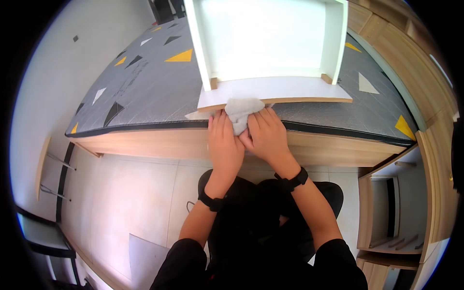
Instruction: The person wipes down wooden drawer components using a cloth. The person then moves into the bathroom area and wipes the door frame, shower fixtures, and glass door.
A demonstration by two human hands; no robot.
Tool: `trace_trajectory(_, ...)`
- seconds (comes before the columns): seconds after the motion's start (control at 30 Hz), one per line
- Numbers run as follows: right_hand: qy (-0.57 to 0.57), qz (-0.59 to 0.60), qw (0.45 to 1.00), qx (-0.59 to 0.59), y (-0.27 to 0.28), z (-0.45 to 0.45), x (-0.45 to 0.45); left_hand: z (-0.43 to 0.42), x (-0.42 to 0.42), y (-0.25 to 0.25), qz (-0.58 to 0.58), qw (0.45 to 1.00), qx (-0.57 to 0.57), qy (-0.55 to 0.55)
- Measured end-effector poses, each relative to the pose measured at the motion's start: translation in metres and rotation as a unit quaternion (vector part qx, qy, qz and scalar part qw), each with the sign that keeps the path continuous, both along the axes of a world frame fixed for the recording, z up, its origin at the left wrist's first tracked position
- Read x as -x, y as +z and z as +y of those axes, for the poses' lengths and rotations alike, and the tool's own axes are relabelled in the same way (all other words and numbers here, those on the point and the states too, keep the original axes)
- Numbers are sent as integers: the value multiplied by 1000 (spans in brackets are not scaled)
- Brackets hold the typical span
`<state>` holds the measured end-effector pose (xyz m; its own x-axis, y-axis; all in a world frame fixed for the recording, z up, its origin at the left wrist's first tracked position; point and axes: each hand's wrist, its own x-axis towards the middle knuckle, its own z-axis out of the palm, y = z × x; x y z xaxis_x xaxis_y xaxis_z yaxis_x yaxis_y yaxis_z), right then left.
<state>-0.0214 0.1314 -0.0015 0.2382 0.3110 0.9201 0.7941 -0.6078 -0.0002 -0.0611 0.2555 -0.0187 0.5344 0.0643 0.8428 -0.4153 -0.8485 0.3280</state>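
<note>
Two hands meet at a bunched gray cloth (241, 110), which lies against the near edge of the drawer's white front panel (280, 88). The left hand's (225, 145) fingers lie close together along the cloth's left side; whether they grip it, I cannot tell. The right hand's (267, 137) fingers are bent and pressed together, seeming to pinch the cloth against the thumb. Good handling here probably calls for a thick, even fold under the fingers and light pressure, since the drawer rests on a soft mattress (150, 92) and could tip or slide.

The white drawer (270, 38) stands open side up, showing its bottom board and side walls, with wooden blocks (326, 79) at the two near corners, left and right. On the near right, a wooden cabinet (365, 212) has an open compartment with several wooden strips (406, 241) inside.
</note>
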Motion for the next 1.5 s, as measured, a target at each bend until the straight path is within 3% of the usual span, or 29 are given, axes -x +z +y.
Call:
trace_trajectory(0.07,-32,108,994,-3,7,-20,11,-16,-5,2,-2,1000,-11,-16)
trace_trajectory(0.17,-83,30,996,-28,4,-63,7,-54,-17,2,-26,997,-32,-68)
trace_trajectory(0.33,-203,79,976,-22,-1,-138,18,-129,-39,8,-59,981,-80,-165)
trace_trajectory(0.4,-245,100,964,-8,0,-146,23,-144,-40,7,-66,981,-75,-167)
trace_trajectory(0.57,-269,14,963,-22,-5,-138,17,-135,-41,-1,-77,978,-94,-167)
trace_trajectory(0.83,-233,36,972,2,-5,-76,12,-66,-30,-2,-61,988,-120,-78)
trace_trajectory(1.17,-69,49,996,4,-9,33,11,44,-8,-10,-29,989,-133,58)
trace_trajectory(1.5,-49,63,996,43,-9,16,10,18,-3,-13,-2,999,-22,44)
